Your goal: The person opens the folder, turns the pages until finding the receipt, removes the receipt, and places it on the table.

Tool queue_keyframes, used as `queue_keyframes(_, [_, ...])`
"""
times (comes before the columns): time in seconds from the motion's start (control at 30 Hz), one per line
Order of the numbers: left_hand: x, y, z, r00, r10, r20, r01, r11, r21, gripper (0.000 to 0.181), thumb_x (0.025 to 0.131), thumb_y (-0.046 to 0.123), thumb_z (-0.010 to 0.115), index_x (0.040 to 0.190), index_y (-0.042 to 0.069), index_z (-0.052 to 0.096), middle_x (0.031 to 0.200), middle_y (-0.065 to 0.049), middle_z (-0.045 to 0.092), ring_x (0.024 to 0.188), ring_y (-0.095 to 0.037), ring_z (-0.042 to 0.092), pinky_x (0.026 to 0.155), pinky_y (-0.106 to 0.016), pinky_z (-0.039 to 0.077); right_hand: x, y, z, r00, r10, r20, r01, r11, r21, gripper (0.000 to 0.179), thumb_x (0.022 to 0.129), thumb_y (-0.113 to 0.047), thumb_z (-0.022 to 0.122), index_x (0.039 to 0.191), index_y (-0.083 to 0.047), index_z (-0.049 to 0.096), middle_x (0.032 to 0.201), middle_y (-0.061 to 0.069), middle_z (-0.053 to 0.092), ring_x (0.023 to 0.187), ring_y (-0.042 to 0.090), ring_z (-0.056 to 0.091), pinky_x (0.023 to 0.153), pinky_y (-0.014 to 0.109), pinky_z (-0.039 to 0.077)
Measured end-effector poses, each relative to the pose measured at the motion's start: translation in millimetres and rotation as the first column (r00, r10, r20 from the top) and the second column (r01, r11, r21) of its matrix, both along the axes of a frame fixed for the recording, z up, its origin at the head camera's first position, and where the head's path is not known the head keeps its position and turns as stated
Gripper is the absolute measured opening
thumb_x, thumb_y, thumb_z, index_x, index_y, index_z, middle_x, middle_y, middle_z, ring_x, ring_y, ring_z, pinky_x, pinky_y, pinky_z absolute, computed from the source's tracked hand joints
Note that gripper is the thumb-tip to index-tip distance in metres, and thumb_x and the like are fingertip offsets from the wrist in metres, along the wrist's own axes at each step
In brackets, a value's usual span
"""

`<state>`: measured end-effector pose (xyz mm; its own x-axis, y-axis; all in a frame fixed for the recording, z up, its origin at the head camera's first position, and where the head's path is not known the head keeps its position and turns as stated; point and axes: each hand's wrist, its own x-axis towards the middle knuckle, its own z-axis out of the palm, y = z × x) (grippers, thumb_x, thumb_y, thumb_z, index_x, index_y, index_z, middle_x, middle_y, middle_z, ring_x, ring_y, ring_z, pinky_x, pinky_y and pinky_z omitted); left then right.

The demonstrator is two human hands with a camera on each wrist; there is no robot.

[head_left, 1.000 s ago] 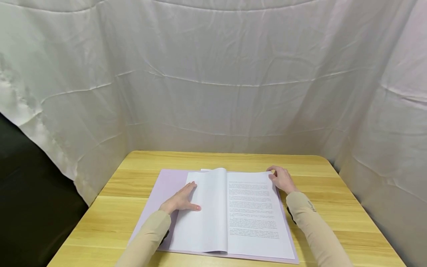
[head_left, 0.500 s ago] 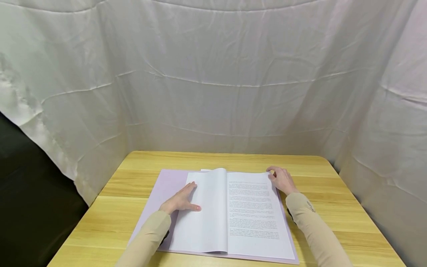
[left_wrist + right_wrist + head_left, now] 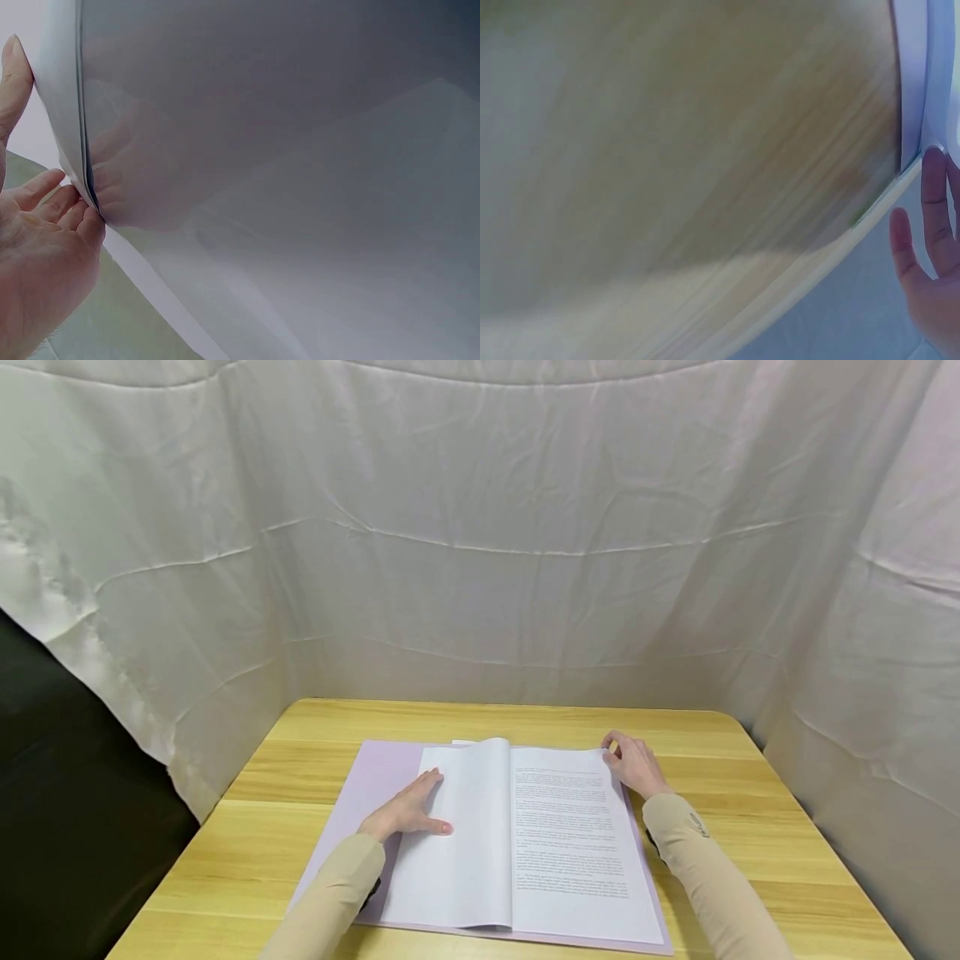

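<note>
An open folder with a lilac cover lies on the wooden table, white sheets spread inside it. My left hand rests on the blank left page, thumb spread from the fingers; in the left wrist view that hand lies along a page edge. At the top right corner of the printed right page, my right hand holds the corner between thumb and bent forefinger. Fingers of the right hand show beside the folder edge in the right wrist view; the contact is partly hidden.
The wooden table extends around the folder on all sides. Pale curtains hang behind it and at both sides. Dark material shows at the lower left. A small white edge sticks out above the folder.
My right forefinger has risen slightly at the page corner. The left hand and the folder stay where they were.
</note>
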<state>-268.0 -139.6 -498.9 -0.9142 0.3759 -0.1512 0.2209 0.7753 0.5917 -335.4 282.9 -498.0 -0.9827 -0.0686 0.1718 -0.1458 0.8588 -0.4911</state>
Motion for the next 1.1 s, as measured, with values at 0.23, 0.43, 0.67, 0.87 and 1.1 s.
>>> queue_keyframes(0.23, [-1.0,-0.2,-0.5,1.000,0.001,-0.002,-0.001,1.000,0.008,0.100,0.078,0.031,0.087,0.154,-0.004,0.031,0.166,-0.024,0.023,0.154,-0.043,0.022,0.126,-0.057,0.022,-1.0,0,-2.0,0.999,-0.017,-0.038,0.016,1.000,-0.010,0.009,0.095,-0.013,0.064,0.097,-0.004,0.064,0.085,0.014,0.067,0.075,0.026,0.057,0.066,0.031,0.041])
queue_keyframes(0.43, [-0.8,-0.3,0.0,1.000,0.003,-0.002,-0.003,1.000,0.006,0.100,0.079,0.031,0.087,0.154,-0.004,0.031,0.166,-0.025,0.023,0.154,-0.043,0.022,0.127,-0.057,0.022,-0.1,-2,-3.1,0.998,-0.024,-0.053,0.024,1.000,-0.011,0.018,0.097,-0.015,0.063,0.098,0.003,0.068,0.097,0.020,0.068,0.088,0.032,0.060,0.077,0.044,0.049])
queue_keyframes(0.67, [0.4,-0.4,-0.7,1.000,0.002,0.003,-0.002,1.000,0.010,0.101,0.079,0.031,0.087,0.154,-0.004,0.031,0.166,-0.025,0.022,0.154,-0.043,0.022,0.126,-0.057,0.022,5.3,-5,4.9,0.999,-0.009,0.036,0.013,0.995,-0.094,0.029,0.100,-0.017,0.058,0.110,0.007,0.070,0.105,0.023,0.068,0.093,0.032,0.058,0.080,0.042,0.048])
queue_keyframes(0.87, [-0.2,-1.1,-0.4,1.000,-0.004,0.002,0.004,1.000,0.015,0.101,0.079,0.031,0.087,0.154,-0.005,0.030,0.166,-0.025,0.022,0.154,-0.043,0.021,0.126,-0.057,0.022,11.5,-5,10.2,0.991,0.053,0.123,-0.026,0.976,-0.215,0.038,0.097,-0.013,0.062,0.124,0.014,0.062,0.115,0.033,0.068,0.101,0.039,0.067,0.085,0.046,0.058])
queue_keyframes(1.1, [0.0,-1.6,-0.1,1.000,-0.008,0.008,0.008,1.000,0.029,0.101,0.079,0.031,0.086,0.154,-0.005,0.029,0.166,-0.025,0.021,0.154,-0.043,0.021,0.127,-0.057,0.021,17.1,2,7.7,0.951,0.147,0.272,-0.019,0.906,-0.422,0.053,0.094,-0.014,0.068,0.137,0.012,0.052,0.107,0.028,0.073,0.081,0.023,0.074,0.069,0.032,0.061])
